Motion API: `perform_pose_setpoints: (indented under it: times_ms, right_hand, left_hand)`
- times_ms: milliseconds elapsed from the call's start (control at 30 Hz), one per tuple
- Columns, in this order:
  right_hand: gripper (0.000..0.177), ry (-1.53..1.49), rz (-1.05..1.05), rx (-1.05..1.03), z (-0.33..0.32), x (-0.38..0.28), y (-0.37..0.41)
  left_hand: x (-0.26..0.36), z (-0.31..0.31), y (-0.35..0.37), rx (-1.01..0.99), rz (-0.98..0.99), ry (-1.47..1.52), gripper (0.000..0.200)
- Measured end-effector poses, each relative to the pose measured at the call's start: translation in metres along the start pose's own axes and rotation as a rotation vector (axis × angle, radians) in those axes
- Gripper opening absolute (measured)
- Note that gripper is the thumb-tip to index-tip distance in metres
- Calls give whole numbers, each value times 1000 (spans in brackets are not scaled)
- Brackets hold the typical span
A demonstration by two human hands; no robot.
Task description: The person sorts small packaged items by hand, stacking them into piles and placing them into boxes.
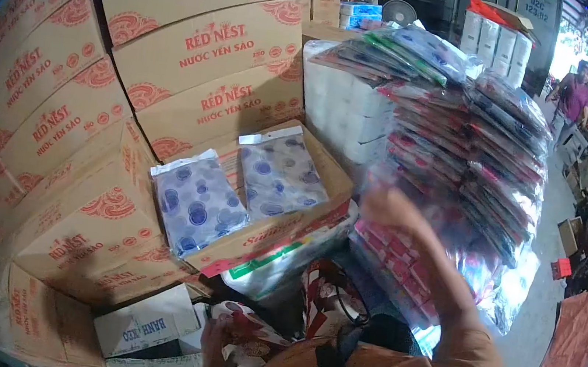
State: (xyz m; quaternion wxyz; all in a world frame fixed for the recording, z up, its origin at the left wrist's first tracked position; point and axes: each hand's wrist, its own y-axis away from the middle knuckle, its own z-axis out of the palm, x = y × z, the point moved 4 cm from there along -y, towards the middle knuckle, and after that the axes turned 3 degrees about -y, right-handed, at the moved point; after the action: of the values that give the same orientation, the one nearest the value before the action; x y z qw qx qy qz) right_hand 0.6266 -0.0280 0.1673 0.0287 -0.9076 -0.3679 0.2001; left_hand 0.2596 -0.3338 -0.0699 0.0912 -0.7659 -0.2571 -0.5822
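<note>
My right hand [385, 206] is stretched out at the near left side of a tall stack of clear-wrapped folded packages [428, 153]. Motion smears its fingers, and I cannot tell whether they grip anything. My left hand [214, 330] hangs low beside my patterned trousers [257, 325], its fingers mostly hidden. In front of me, two flat packages lie over an open cardboard carton [304, 218]. The left package [199, 201] is pale with blue circles; the right package [282, 171] is greyer with blue spots. Both have a white top strip.
Brown printed cartons [213, 39] are piled high at the left and back. A white carton [146, 320] sits low at the front left. White wrapped rolls [345, 105] stand behind the stack, pink packs [394, 267] at its base. A person [573, 98] is at the far right.
</note>
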Motion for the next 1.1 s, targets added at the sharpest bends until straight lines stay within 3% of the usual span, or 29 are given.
perform_pose_setpoints:
  times_ms: [33,67,100,133,167,233,267,367,433,567,633,700,767,800,867,1000,1067,1100]
  right_hand:
    - [15,126,-355,293,-50,-27,-4]
    - [19,13,-79,488,-70,-6,-27]
    - [23,-57,-43,684,-113,-24,-36]
    - [31,-36,-135,829,-148,-25,-49]
    - [28,65,-90,957,-175,-14,-68]
    - [25,239,-8,1138,-222,-7,-93]
    - [25,342,101,1036,-238,18,-118]
    - [28,428,394,698,-251,94,-157]
    - [28,433,452,668,-251,119,-161]
    - [28,493,540,643,-244,116,-145]
    - [27,457,508,804,-250,107,-138]
    - [21,477,435,917,-257,90,-135]
    - [15,499,188,1172,-261,39,-114]
    - [15,500,176,1164,-256,20,-106]
    - [19,518,-158,1178,-233,-34,-93]
    - [19,440,-594,953,-151,-121,-60]
    - [22,368,-664,764,-99,-131,-60]
    - [23,352,-636,693,-75,-129,-65]
  left_hand:
    - [30,2,-5,43,193,-113,40]
    - [28,3,-25,-100,53,310,36]
    - [28,6,-43,-243,-91,731,33]
    - [57,14,-54,-159,56,496,33]
    - [93,28,-63,-74,196,260,34]
    - [145,45,-70,-119,209,111,34]
    - [169,54,-74,-163,223,-30,34]
    - [232,73,-83,-298,350,24,34]
    - [268,88,-87,-466,389,-99,34]
    - [318,100,-102,-524,420,-160,35]
    - [338,108,-111,-680,435,-105,36]
    - [365,108,-116,-687,404,-101,40]
    - [391,109,-118,-682,355,-51,50]
    - [403,110,-120,-655,339,-1,57]
    - [428,109,-123,-734,244,235,63]
    - [462,107,-133,-734,213,564,63]
    - [451,112,-152,-708,228,676,60]
    - [441,112,-166,-529,369,518,55]
